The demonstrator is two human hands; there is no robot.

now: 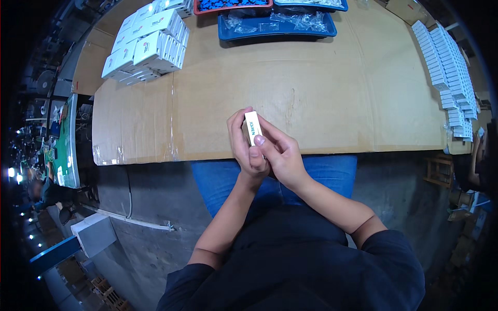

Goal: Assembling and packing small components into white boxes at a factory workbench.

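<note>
White slim rectangular carton (252,127) pinched upright between left hand (246,147) and right hand (280,155), both grips clenched on it, above cardboard-covered counter (311,98). Risk: fingertip hold slips, carton drops off near edge.

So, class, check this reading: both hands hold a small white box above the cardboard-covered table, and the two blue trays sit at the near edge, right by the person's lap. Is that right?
Not quite. The head view shows the blue trays at the far edge of the cardboard-covered table, not by the lap. The rest holds: the left hand and right hand hold the small white box above it.
</note>
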